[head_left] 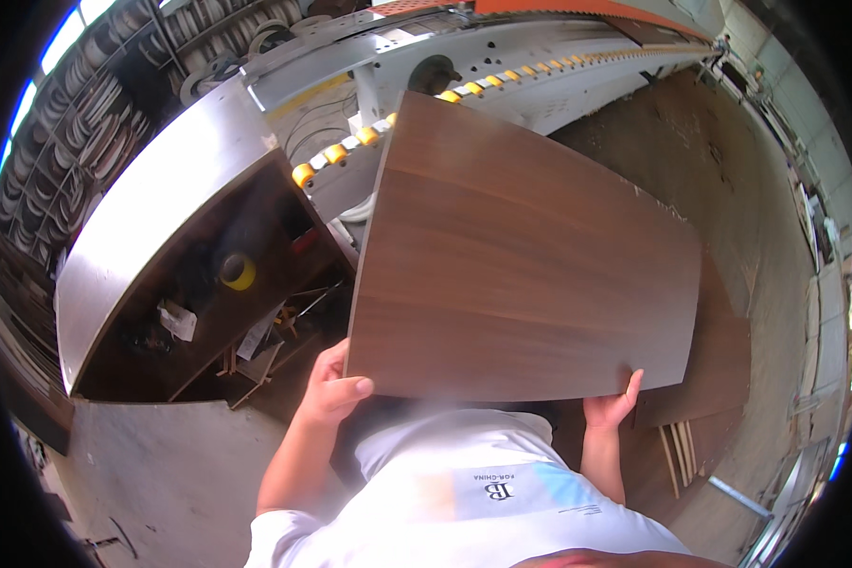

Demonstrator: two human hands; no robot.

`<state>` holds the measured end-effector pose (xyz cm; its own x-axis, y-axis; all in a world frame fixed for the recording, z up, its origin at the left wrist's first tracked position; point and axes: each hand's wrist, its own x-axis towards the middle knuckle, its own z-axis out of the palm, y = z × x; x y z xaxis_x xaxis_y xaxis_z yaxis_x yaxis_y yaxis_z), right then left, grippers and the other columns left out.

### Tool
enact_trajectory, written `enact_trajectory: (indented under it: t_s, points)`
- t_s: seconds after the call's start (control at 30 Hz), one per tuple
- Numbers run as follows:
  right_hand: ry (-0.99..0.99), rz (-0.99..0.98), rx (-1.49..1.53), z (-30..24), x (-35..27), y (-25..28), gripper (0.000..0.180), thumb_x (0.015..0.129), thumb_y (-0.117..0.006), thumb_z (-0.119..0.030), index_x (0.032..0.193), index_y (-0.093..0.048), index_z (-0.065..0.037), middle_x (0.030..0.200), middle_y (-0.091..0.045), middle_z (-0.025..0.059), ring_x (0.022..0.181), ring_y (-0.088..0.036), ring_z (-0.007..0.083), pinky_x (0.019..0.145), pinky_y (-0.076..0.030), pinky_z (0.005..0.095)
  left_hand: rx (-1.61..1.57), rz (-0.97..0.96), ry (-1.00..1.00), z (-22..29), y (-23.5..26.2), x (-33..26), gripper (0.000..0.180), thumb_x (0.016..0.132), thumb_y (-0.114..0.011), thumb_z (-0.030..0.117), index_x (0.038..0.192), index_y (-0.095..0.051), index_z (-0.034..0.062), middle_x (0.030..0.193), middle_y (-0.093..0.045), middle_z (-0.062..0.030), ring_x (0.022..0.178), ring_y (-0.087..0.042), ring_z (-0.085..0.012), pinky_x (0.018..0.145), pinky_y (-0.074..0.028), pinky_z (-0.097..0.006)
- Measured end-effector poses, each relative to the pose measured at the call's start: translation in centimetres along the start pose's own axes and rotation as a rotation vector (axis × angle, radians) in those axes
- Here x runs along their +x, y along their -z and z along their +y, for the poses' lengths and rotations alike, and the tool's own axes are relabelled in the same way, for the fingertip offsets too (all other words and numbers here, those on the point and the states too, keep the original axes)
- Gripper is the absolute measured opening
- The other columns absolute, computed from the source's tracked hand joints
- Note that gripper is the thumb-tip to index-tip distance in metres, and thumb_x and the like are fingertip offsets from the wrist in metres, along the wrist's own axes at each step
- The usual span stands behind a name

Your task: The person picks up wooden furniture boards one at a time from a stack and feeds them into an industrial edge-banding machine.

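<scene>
A large brown wood-grain panel [530, 256] is held up in front of my body, its near edge close to my shirt. At its near left corner my left hand [335, 386] grips the edge, with the thumb on the top face and the fingers mostly hidden beneath. My right hand [613, 405] holds the near edge toward the right corner, one finger or thumb pointing up past the edge and the rest under the panel. The panel's far left corner reaches up to a row of yellow rollers [367, 135] on a long machine.
To the left stands a workbench [151, 218] with a pale top and dark open shelves, holding a yellow tape roll [238, 272] and tools. Coiled edging strips [95, 123] fill a rack behind. More brown panels [719, 364] and thin wooden strips [679, 454] lie at right.
</scene>
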<state>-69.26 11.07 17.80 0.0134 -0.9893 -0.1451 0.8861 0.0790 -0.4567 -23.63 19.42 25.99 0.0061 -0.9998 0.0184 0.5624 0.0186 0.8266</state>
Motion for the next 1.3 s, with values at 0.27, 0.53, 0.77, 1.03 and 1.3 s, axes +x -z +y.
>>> enact_trajectory:
  t_s: [0.27, 0.53, 0.77, 1.03, 1.3]
  points:
    - [-0.077, -0.23, -0.192, 4.5, 7.8, -9.8, 0.062, 0.102, -0.055, -0.05, 0.149, -0.048, -0.01, 0.147, -0.055, 0.0071, 0.133, -0.052, 0.0285, 0.112, -0.042, 0.0483, -0.148, 0.236, -0.302, 2.1, 4.4, -4.3, 0.046, 0.077, -0.069, 0.014, 0.117, -0.061, -0.0073, 0.111, -0.068, -0.0141, 0.103, -0.066, -0.0249, 0.095, -0.052, -0.038]
    - [-0.265, -0.46, -0.309, 11.7, 14.0, -19.0, 0.068, 0.102, -0.054, -0.055, 0.152, -0.043, -0.01, 0.151, -0.051, 0.0063, 0.139, -0.047, 0.026, 0.115, -0.038, 0.0473, -0.163, 0.454, -0.543, 6.4, 6.3, -7.7, 0.03, 0.087, -0.064, 0.019, 0.11, -0.063, -0.0007, 0.104, -0.069, -0.0088, 0.092, -0.064, -0.0199, 0.081, -0.052, -0.035]
    - [-0.18, -0.597, -0.675, 17.0, 21.0, -26.6, 0.061, 0.1, -0.052, -0.064, 0.124, -0.064, -0.009, 0.111, -0.072, 0.0038, 0.1, -0.065, 0.0165, 0.088, -0.05, 0.0331, -0.143, 0.709, -0.598, 11.7, 8.1, -7.5, 0.022, 0.101, -0.058, 0.029, 0.108, -0.064, 0.0088, 0.095, -0.07, -0.0031, 0.078, -0.061, -0.0146, 0.068, -0.048, -0.031]
    - [0.025, -0.461, -1.108, 17.6, 20.2, -28.9, 0.06, 0.103, -0.049, -0.059, 0.125, -0.063, -0.005, 0.11, -0.071, 0.0077, 0.092, -0.063, 0.0146, 0.084, -0.051, 0.0321, 0.033, 0.845, -0.805, 10.7, 7.5, -3.5, 0.055, 0.105, -0.053, 0.052, 0.137, -0.056, 0.0071, 0.111, -0.072, -0.0045, 0.091, -0.067, -0.0161, 0.079, -0.055, -0.033]
    - [0.627, -0.776, -1.518, 18.2, 14.6, -27.9, 0.084, 0.092, -0.073, -0.042, 0.157, -0.035, -0.004, 0.163, -0.035, 0.0179, 0.118, -0.061, 0.0265, 0.089, -0.053, 0.0344, 0.542, 1.06, -0.878, 8.8, 7.6, -4.6, 0.056, 0.104, -0.061, 0.019, 0.153, -0.04, 0.0008, 0.11, -0.068, -0.0054, 0.082, -0.063, -0.0093, 0.076, -0.052, -0.026]
